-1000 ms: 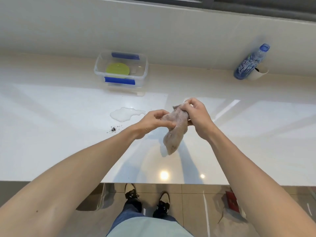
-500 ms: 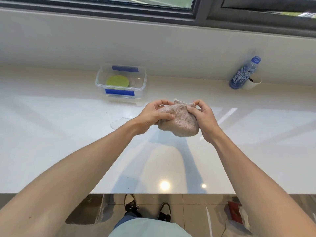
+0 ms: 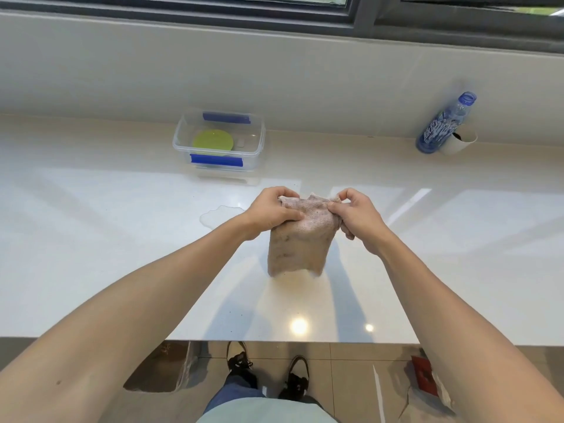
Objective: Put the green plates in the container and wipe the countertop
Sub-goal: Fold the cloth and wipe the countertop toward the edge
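A green plate lies inside the clear plastic container with blue clips at the back of the white countertop. Above the middle of the counter I hold a brownish cloth spread between both hands. My left hand pinches its upper left edge and my right hand pinches its upper right edge. The cloth hangs down, its lower end near the surface. A small puddle of clear liquid lies on the counter just left of my left wrist.
A blue-labelled bottle leans on a white cup at the back right against the wall. The counter's front edge runs below my forearms; past it are the tiled floor, my shoes and a red packet.
The cloth went from hanging bunched, to balled between my hands, to spread open and hanging from both hands. The view has tilted up, showing more of the window.
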